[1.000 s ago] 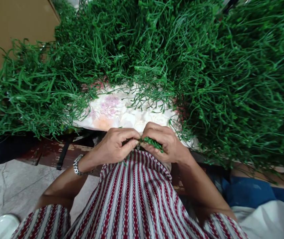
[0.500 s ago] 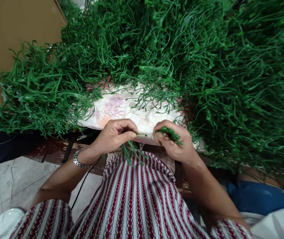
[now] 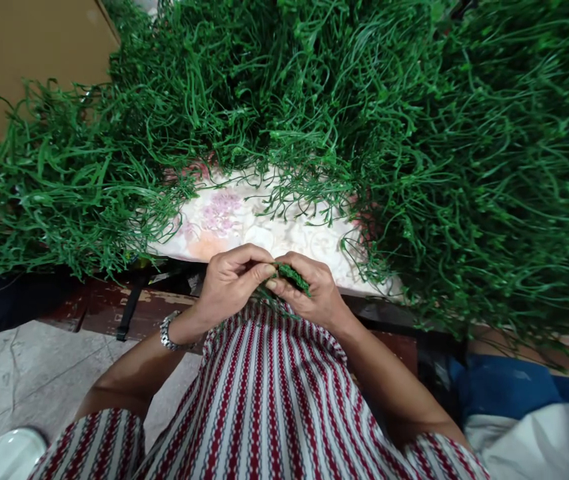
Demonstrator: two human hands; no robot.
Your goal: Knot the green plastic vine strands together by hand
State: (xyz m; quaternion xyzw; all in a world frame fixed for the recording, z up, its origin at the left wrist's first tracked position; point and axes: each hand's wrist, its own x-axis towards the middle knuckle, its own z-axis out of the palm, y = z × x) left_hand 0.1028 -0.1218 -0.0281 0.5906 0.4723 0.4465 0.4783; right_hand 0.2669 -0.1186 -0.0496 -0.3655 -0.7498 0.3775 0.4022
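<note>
Close in front of my body, my two hands meet at the fingertips. My right hand (image 3: 317,290) is closed round a small tight bunch of green stems (image 3: 294,279), whose packed ends show between thumb and fingers. My left hand (image 3: 232,283), with a metal watch band (image 3: 166,331) on its wrist, pinches thin green stems (image 3: 280,303) that trail below the fingers. The pinched tips touch the right thumb and bunch, and the exact contact is partly hidden. Just beyond the hands lies a white flowered cloth (image 3: 264,237).
A large tangled heap of thin green stems (image 3: 264,87) spreads across the table and over its edges. A cardboard box (image 3: 24,60) stands at the back left. A round white object (image 3: 12,453) sits on the floor at lower left; blue material (image 3: 509,387) is at lower right.
My right hand has moved left with its bunch, and the gap between the hands has closed. The stems that hung from my left hand are now mostly hidden. The view has shifted slightly.
</note>
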